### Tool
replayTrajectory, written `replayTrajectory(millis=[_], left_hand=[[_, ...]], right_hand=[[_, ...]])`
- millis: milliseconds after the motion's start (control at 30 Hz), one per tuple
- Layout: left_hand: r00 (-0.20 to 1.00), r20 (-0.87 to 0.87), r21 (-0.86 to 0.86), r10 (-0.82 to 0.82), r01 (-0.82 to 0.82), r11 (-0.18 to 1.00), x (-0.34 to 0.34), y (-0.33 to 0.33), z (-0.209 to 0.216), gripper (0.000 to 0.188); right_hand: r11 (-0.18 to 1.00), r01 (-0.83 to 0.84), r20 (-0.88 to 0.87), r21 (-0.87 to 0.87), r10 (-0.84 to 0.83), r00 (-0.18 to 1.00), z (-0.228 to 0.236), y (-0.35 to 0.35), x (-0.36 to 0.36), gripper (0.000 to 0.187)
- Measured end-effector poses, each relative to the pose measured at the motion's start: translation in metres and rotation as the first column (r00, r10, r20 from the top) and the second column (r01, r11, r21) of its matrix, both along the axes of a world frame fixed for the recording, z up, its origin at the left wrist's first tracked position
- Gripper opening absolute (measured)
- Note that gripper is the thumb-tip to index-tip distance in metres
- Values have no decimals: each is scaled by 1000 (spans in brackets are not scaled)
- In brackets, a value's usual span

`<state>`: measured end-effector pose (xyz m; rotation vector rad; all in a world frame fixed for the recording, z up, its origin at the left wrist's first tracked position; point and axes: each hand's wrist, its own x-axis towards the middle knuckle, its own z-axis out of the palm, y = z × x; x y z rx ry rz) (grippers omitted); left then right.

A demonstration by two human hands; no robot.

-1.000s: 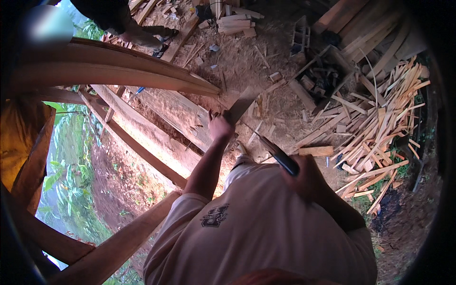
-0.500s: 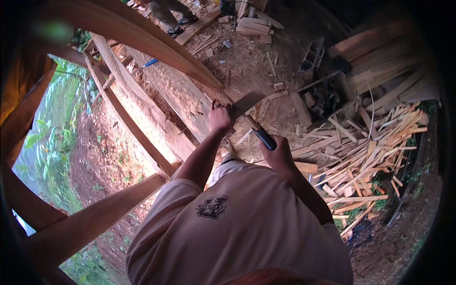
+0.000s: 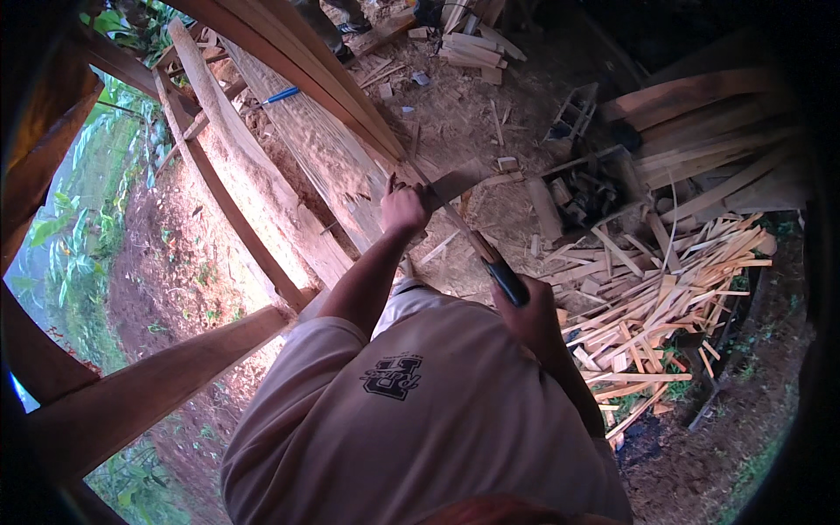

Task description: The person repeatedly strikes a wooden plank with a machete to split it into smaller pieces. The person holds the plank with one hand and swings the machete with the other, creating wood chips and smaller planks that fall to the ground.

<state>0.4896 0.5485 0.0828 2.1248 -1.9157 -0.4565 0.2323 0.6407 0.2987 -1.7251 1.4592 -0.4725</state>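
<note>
My left hand [image 3: 404, 208] is closed on a short flat piece of wood [image 3: 455, 182], holding it against the end of a long rough plank [image 3: 315, 149]. My right hand [image 3: 528, 317] grips the dark handle of a long-bladed knife [image 3: 506, 280]. The blade runs up and to the left, and its tip lies at the wood piece just beside my left hand. My beige shirt fills the lower middle of the view.
Long beams and a log [image 3: 236, 166] run diagonally on the left. A pile of pale wood offcuts [image 3: 665, 297] lies on the right, with stacked boards [image 3: 700, 131] behind it. Another person's feet [image 3: 341, 26] stand at the top. A blue tool [image 3: 282, 94] rests on the plank.
The view has swung, so the beams sit further left. My left hand stays on the wood piece. My right hand has brought the knife slightly closer to it.
</note>
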Motion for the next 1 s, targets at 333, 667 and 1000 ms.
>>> replayTrajectory(millis=[333,667,1000], left_hand=[[999,-7,15,-48,48,999,4,0,8,30],[995,27,98,-100,97,990,3,1,9,31],[999,-19,23,-29,29,999,1,0,4,29]], right_hand=[[969,67,-108,236,-43,993,74,21,-29,24],[990,75,-100,122,-63,993,22,6,6,21],[998,45,-4,51,-45,999,-57,-24,35,26]])
